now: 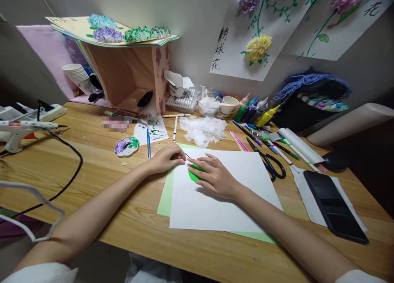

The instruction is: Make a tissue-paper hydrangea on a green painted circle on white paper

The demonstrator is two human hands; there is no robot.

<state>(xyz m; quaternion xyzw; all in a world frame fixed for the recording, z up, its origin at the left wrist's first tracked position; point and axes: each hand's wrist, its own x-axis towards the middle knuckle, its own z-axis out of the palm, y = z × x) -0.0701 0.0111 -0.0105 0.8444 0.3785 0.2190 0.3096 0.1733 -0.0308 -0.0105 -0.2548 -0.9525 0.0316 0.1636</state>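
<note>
On the white paper sheet, my right hand lies with its fingers stretched out and apart over a bright green piece, which they partly cover. My left hand rests at the sheet's left edge, fingers curled and closed. A short, thin dark line shows between its fingertips and those of the right hand; what it is I cannot make out. Light green paper sticks out from under the white sheet.
Black scissors lie right of the sheet, near a phone. Behind it are crumpled white tissue and paint bottles. Leftward are blue brushes, a paint palette and a glue gun with a black cord.
</note>
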